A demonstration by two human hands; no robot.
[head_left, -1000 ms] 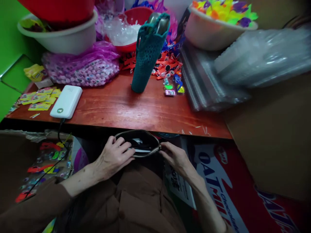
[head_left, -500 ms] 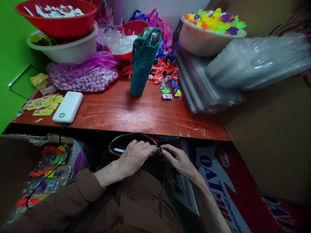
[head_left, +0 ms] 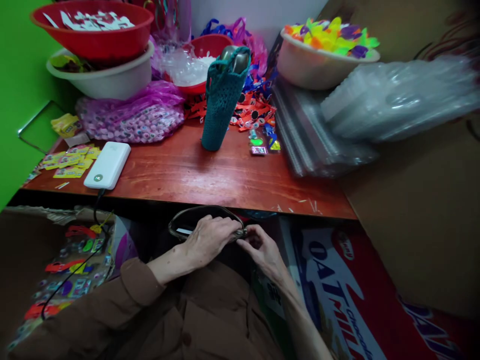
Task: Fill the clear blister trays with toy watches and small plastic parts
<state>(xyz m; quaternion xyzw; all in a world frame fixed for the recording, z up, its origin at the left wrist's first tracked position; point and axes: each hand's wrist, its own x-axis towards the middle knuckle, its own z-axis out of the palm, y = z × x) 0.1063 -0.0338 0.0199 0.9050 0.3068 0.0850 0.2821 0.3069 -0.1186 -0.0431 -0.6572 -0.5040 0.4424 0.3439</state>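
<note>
Here, at the table's (head_left: 168, 172) six o'clock, my left hand (head_left: 210, 236) grips the gaping pouch (head_left: 190, 220) by its rim, maybe to steady it, while my right hand (head_left: 262, 248) pinches its three o'clock end.

The sole camera, worn on the head, looks forward and down over nearby hands (head_left: 212, 239) and table (head_left: 165, 165)

a bright green wall (head_left: 22, 75) with a thin metal bar (head_left: 35, 116) closes off the left side, and a pale, plain wall (head_left: 281, 17) shows at the back. the counter (head_left: 168, 172) is reddish-brown wood with a glossy top, its front edge above a dark space. on the right stands a brown, cardboard-like panel (head_left: 420, 220); the light is dim, leaving a soft glare mid-counter and deep shadow at the upper right corner.
</note>
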